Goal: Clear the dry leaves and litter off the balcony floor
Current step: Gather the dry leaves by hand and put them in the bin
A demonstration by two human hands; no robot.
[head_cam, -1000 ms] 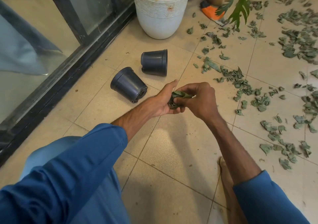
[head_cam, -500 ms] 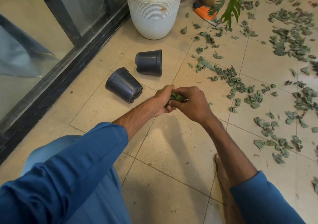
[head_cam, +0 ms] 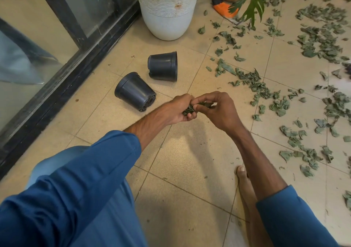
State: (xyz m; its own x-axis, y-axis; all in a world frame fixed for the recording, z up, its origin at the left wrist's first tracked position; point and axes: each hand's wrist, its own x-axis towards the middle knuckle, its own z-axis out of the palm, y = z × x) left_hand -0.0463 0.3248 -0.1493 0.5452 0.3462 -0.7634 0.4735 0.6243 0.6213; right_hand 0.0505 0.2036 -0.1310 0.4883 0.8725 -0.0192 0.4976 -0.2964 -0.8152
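Leaf wad (head_cam: 188, 110): sitting in L hand's palm, above floor.
L hand (head_cam: 177, 111): curling round wad.
R hand (head_cam: 221, 112): pinching leaf (head_cam: 205, 105) at wad's edge.
Loose leaves (head_cam: 254, 84): lying scattered on floor (head_cam: 190, 161), R side.
Black pots (head_cam: 135, 92): two lying tipped nearby.

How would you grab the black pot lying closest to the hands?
Probably by its rim, coming from the glass door side: the nearer black pot lies on its side, holed base toward the camera, open mouth facing the door.
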